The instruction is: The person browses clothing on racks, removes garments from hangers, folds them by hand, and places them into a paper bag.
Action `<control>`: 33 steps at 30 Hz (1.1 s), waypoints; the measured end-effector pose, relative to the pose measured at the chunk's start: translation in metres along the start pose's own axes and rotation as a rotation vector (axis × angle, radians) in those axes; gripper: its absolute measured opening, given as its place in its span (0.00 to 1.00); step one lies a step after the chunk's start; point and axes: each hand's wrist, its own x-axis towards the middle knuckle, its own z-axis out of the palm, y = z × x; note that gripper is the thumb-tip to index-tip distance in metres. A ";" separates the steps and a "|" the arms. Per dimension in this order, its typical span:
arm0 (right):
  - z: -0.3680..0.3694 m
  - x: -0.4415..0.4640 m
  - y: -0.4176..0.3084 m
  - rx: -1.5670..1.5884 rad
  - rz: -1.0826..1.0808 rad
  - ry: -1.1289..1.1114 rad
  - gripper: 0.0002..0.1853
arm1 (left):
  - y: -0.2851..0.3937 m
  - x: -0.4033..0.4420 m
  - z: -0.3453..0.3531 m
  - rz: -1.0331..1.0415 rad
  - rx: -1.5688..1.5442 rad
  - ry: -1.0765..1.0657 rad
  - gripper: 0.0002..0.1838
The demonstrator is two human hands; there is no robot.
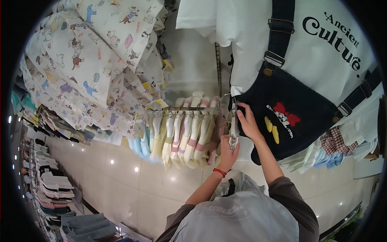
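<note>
My left hand (229, 154), with a red cord at the wrist, has its fingers closed on the lower end of a clip hanger (233, 121) with metal clips. Higher up, my right hand (248, 122) grips the other end of this hanger, thumb and fingers pressed together. What hangs from the hanger is mostly hidden from this angle. Just right of my right hand are dark bib overalls (300, 90) with a red-bow cartoon patch, worn over a white T-shirt (322, 24). To the left of my hands, pastel garments (185, 135) hang in a row on a metal rail (181, 109).
White animal-print clothes (76, 60) hang at the upper left. Light garments and a checked piece (338, 141) hang at the right. Racks of folded or hung clothes (54, 185) line the lower left, beyond the shiny tiled floor (121, 173).
</note>
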 end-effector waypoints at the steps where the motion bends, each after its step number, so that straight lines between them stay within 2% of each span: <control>1: -0.001 0.001 -0.001 0.019 -0.010 -0.001 0.20 | -0.005 0.001 0.003 -0.009 -0.006 0.024 0.14; 7: 0.005 0.001 0.002 0.001 -0.075 -0.074 0.19 | -0.035 0.009 -0.007 0.006 0.078 0.125 0.12; 13: 0.011 0.001 0.007 0.010 -0.055 -0.086 0.18 | -0.054 0.001 -0.019 0.101 0.209 0.037 0.12; 25: 0.014 -0.017 0.023 -0.044 -0.013 -0.177 0.19 | -0.074 -0.009 -0.034 -0.003 0.245 -0.033 0.18; 28: 0.010 -0.024 0.022 -0.049 -0.017 -0.173 0.19 | -0.074 -0.007 -0.035 0.013 0.289 -0.045 0.17; 31: 0.005 -0.030 0.023 -0.038 -0.018 -0.203 0.18 | -0.075 -0.012 -0.032 -0.155 0.179 0.021 0.16; 33: 0.003 -0.036 0.022 -0.042 -0.007 -0.209 0.16 | -0.079 -0.018 -0.034 -0.220 0.171 -0.031 0.16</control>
